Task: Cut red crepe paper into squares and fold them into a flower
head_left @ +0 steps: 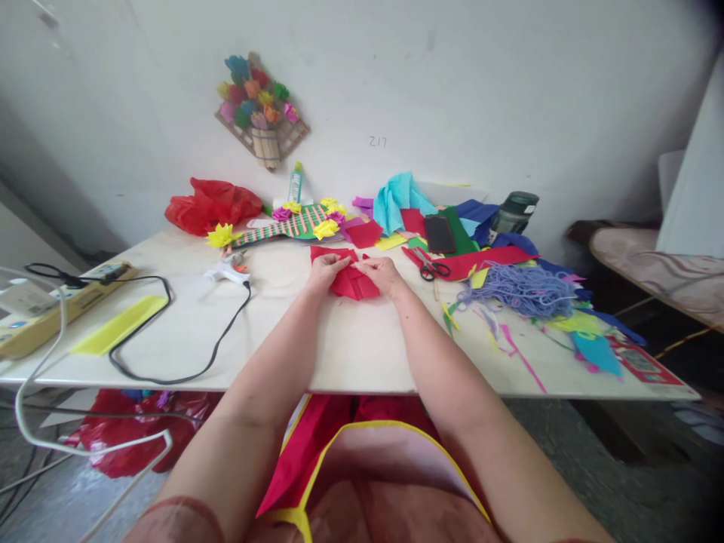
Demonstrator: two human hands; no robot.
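A creased piece of red crepe paper [356, 283] lies between my hands over the middle of the table. My left hand [326, 270] pinches it from the left side. On the right, my right hand [380, 273] pinches the same paper, fingertips close to those of the left. Just beyond the right hand lie black-handled scissors [433, 269] on a long red paper strip [475, 260]. Left of my hands rests a white glue gun [229, 274] with a black cord.
Behind stands a craft piece with yellow and purple paper flowers [294, 222]. A phone [440, 234], coloured papers, a dark green bottle [513, 213] and a blue yarn heap [514, 290] fill the right. A power strip [84, 302] and red plastic bag [212, 205] are left.
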